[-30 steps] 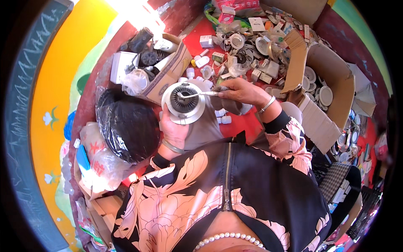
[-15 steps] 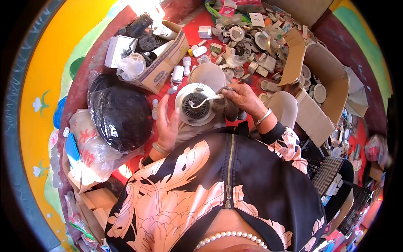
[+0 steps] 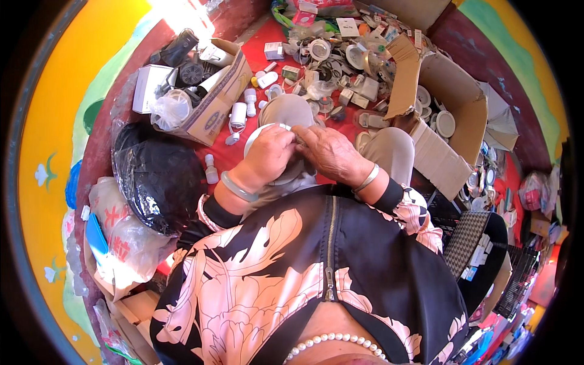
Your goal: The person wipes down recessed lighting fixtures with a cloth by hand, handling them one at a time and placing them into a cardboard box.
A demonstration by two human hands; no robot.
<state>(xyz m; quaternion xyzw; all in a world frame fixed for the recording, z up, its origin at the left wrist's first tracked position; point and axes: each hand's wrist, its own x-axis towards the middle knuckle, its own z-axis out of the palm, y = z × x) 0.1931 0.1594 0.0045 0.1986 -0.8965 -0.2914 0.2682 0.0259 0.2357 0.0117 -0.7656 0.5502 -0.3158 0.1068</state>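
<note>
A round white recessed downlight (image 3: pixel 250 139) lies over my lap between my knees. Its white rim shows at the left, while both hands cover most of its body and its cable. My left hand (image 3: pixel 271 152) is closed above the lamp with its fingers curled inward; what they pinch is hidden. Against it, fingertips to fingertips, sits my right hand (image 3: pixel 333 153), bent and closed over the lamp. Only a scrap of the grey-brown cloth (image 3: pixel 300 141) peeps out between the hands.
A carton (image 3: pixel 226 100) of lamps and black fittings stands at the far left, beside a black plastic-wrapped bundle (image 3: pixel 159 176). White track lights (image 3: pixel 238 114) lie on the red floor. Right of my knee is an open carton (image 3: pixel 456 100) of round white lamps; loose lamp parts (image 3: pixel 340 73) heap beyond.
My left hand has moved from open beside the downlight to closed over it, meeting my right hand. The lamp's finned back and white cable are now covered. The view has shifted slightly.
</note>
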